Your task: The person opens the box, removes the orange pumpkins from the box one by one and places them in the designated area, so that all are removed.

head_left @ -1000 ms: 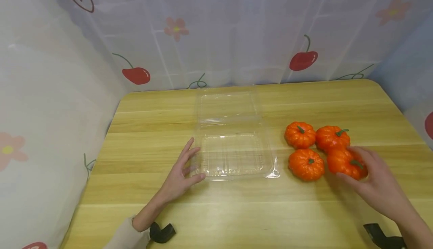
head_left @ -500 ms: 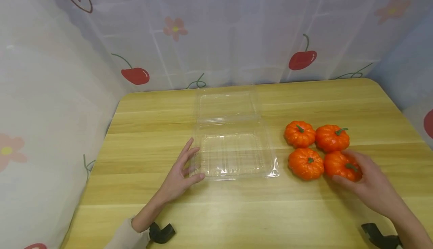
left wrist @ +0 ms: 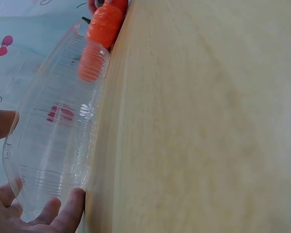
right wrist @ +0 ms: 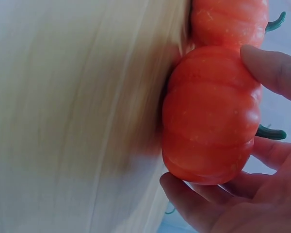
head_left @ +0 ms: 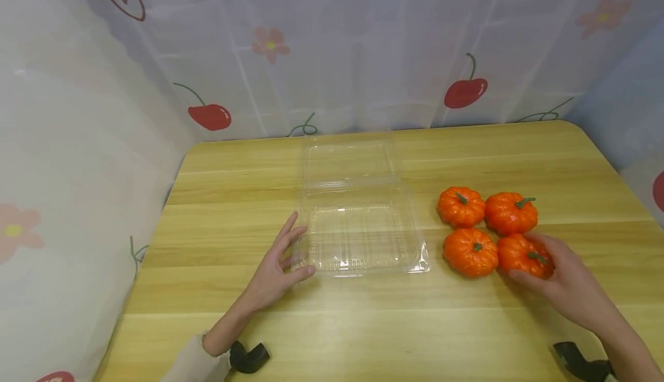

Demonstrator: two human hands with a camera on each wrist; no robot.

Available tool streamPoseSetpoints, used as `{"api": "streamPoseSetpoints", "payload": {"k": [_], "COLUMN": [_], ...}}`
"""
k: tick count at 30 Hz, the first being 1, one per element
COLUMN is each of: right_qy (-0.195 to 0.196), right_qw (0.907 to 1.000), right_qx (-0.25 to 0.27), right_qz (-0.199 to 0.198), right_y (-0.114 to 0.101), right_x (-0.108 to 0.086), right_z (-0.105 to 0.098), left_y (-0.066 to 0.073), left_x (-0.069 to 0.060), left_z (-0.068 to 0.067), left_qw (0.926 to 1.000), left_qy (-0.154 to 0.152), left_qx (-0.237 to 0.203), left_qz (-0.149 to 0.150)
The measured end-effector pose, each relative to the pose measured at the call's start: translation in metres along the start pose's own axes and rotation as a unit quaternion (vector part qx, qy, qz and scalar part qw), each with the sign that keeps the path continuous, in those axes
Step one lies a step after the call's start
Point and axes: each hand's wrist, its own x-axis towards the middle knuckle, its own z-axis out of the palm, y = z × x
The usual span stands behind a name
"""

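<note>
A small orange pumpkin (head_left: 520, 250) with a green stem rests at the front right of a tight cluster. My right hand (head_left: 576, 281) holds it from the right, thumb on one side and fingers round the other; the right wrist view shows this pumpkin (right wrist: 211, 116) between the thumb and fingertips. Three more pumpkins (head_left: 470, 253) sit close by, to its left and behind. A clear plastic clamshell container (head_left: 358, 238) lies unfolded, its lid (head_left: 347, 160) toward the back. My left hand (head_left: 272, 272) rests at the container's left edge, fingers spread and loosely extended.
The pale wooden table (head_left: 373, 330) backs onto a white curtain (head_left: 332, 53) printed with cherries and flowers. A black curved piece (head_left: 249, 358) sits at the left wrist, another black piece (head_left: 581, 362) at the right.
The right hand has shifted slightly left and down with the front right pumpkin, which now sits beside the front left one. The left hand and container have stayed put.
</note>
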Motion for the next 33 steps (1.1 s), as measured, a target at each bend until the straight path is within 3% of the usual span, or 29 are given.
{"api": "streamPoseSetpoints", "payload": {"k": [9,17,22,29,33], "right_qy": [-0.060,-0.048,-0.058,-0.006,0.035], "right_qw": [0.9974,0.9983,0.9973,0.9999,0.9976], "right_qx": [0.020,0.017,0.019,0.001,-0.016], "right_qz": [0.035,0.026,0.041,-0.014,-0.058], "right_y": [0.001,0.002,-0.001,-0.014,-0.037], "right_x": [0.004,0.002,0.001,0.005,0.030], "right_z": [-0.004,0.000,-0.002,-0.010,-0.022], "left_y": [-0.001,-0.003,-0.003,-0.005,-0.001], "left_x": [0.000,0.001,0.002,0.001,0.009], "left_z": [-0.002,-0.004,-0.003,-0.007,-0.027], "left_qw": [1.0000,1.0000,0.9999,1.0000,0.9988], "left_qy": [0.002,-0.003,-0.009,0.004,0.027], "left_qx": [0.008,0.005,-0.007,0.007,0.040], "left_qz": [-0.002,0.002,0.000,-0.002,0.006]}}
